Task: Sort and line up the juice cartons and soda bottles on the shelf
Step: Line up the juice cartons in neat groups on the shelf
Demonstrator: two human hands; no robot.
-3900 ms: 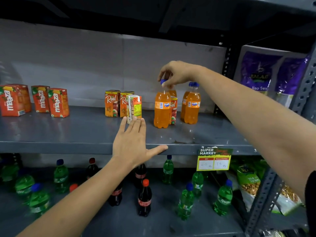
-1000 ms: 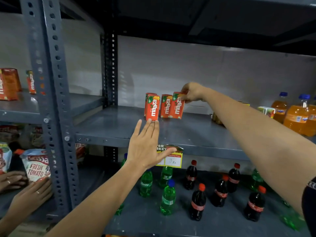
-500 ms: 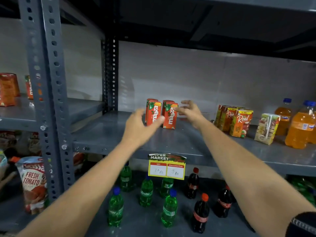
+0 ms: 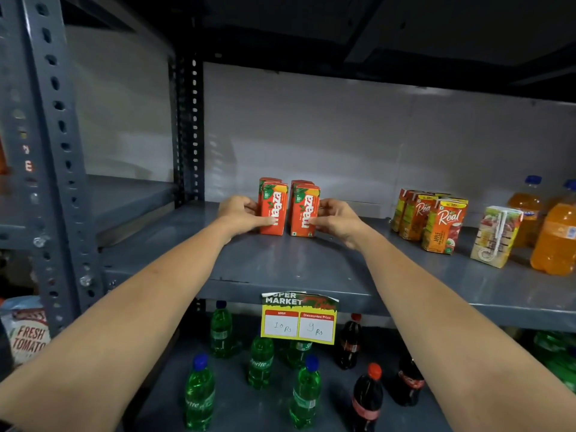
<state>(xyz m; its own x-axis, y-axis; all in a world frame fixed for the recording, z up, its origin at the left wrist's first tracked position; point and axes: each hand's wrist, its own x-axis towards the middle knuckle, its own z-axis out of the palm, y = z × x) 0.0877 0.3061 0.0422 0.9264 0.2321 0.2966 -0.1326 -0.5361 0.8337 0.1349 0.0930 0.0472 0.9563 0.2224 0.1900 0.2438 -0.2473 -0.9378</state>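
Note:
Red Maaza juice cartons stand in two short rows on the grey shelf, left row and right row, a small gap between them. My left hand presses against the left row's outer side. My right hand presses against the right row's outer side. Orange Real cartons stand grouped to the right. A pale carton with a straw stands beyond them. Orange Fanta bottles sit at the far right.
A price tag hangs from the shelf's front edge. On the lower shelf stand green Sprite bottles and dark cola bottles. A perforated steel upright rises at left, with a tomato snack bag behind it.
The view shifted left from the Fanta bottles to the Maaza cartons. Both hands have closed in and now clasp the two carton rows from either side.

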